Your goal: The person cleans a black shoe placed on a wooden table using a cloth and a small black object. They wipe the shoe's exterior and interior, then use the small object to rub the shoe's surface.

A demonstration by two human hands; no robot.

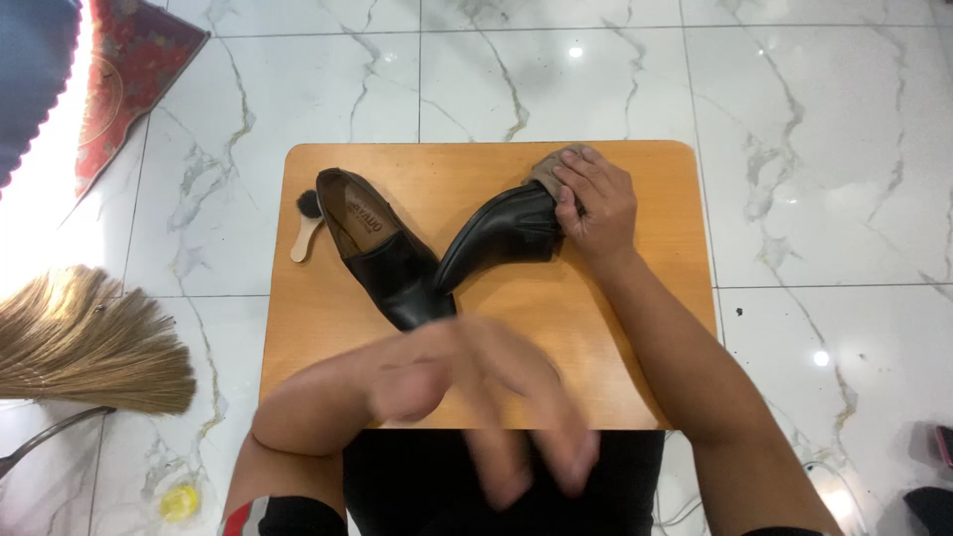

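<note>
Two black leather shoes lie on a small wooden table (635, 328), toes meeting in a V. The left shoe (382, 253) rests with its opening up and tan insole showing. My right hand (596, 203) grips the heel of the right shoe (501, 233) and presses a brown cloth (549, 167) against it. My left hand (486, 392) is blurred in motion over the table's near edge, fingers apart, holding nothing.
A small shoe brush (307, 226) with a wooden handle lies at the table's left side. On the marble floor, a straw broom (89, 342) lies to the left, a red patterned mat (134, 65) at top left, a yellow object (179, 501) near my knee.
</note>
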